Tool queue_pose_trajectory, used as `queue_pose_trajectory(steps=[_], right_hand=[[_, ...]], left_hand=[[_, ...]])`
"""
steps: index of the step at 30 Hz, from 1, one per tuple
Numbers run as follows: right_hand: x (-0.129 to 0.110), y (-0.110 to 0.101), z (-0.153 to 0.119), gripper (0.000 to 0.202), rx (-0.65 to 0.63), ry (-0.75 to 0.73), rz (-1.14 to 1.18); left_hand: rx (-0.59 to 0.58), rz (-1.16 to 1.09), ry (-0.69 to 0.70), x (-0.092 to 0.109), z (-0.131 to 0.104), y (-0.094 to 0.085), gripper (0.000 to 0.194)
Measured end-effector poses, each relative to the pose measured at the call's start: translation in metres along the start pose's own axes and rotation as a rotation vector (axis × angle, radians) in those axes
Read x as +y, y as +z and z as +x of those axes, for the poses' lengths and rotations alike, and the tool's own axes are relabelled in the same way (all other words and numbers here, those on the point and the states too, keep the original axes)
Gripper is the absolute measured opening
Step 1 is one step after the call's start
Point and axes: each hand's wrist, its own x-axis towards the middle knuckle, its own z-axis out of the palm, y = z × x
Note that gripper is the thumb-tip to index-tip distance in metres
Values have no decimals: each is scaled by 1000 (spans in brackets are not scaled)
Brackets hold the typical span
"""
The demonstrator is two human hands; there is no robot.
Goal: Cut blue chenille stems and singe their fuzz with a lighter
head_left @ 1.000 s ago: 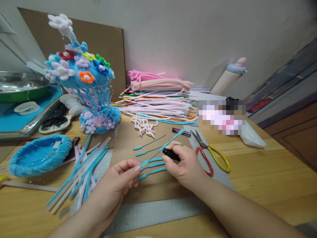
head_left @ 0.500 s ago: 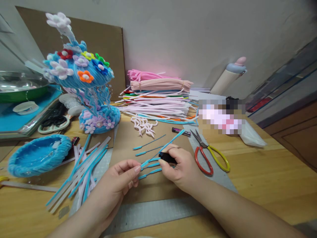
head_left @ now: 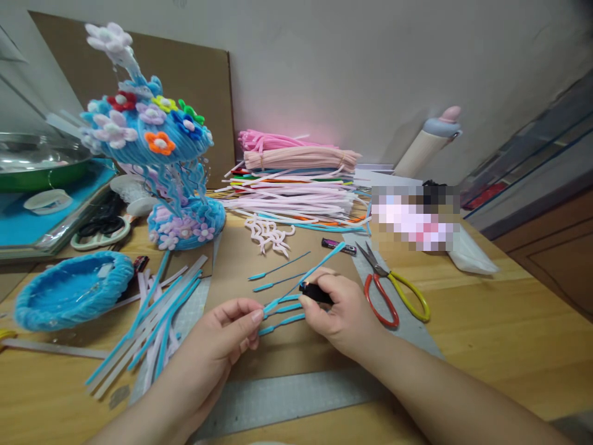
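Between thumb and fingertips, my left hand (head_left: pixel 238 327) pinches the lower end of a blue pipe cleaner (head_left: pixel 325 261), which slants up to the right. Part of its length is thinned to a dark strand. My right hand (head_left: pixel 340 312) is closed around a black lighter (head_left: pixel 315 293), its tip right beside that strand, with a small orange glow there. Below lie more blue pipe cleaners (head_left: pixel 282 324) with narrowed sections, partly hidden by my hands. Two short blue-ended pieces (head_left: pixel 264 287) with bare dark stems rest on the brown board (head_left: pixel 278 364) just beyond.
Red-and-yellow-handled scissors (head_left: pixel 380 269) lie to the right on a grey cutting mat (head_left: pixel 296 402). Twisted white pieces (head_left: pixel 269 235) sit behind my hands, before stacked pipe cleaners (head_left: pixel 291 191). At left are a flowered blue pipe-cleaner piece (head_left: pixel 152 148), a blue fuzzy ring (head_left: pixel 74 290) and loose strips (head_left: pixel 148 327).
My right hand has shifted slightly right with the lighter, and an orange glow shows at its tip. My left hand and the pipe cleaner stay in place.
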Motion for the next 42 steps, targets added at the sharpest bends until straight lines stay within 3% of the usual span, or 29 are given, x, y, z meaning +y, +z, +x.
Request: queue_pose_trajectory(steps=[14, 42], right_hand=[[-1, -24, 12, 13, 106, 34, -100], [1, -31, 16, 13, 158, 54, -130]], left_hand=[[6, 15, -1, 0, -2, -1, 15], [15, 18, 1, 2, -2, -1, 16]])
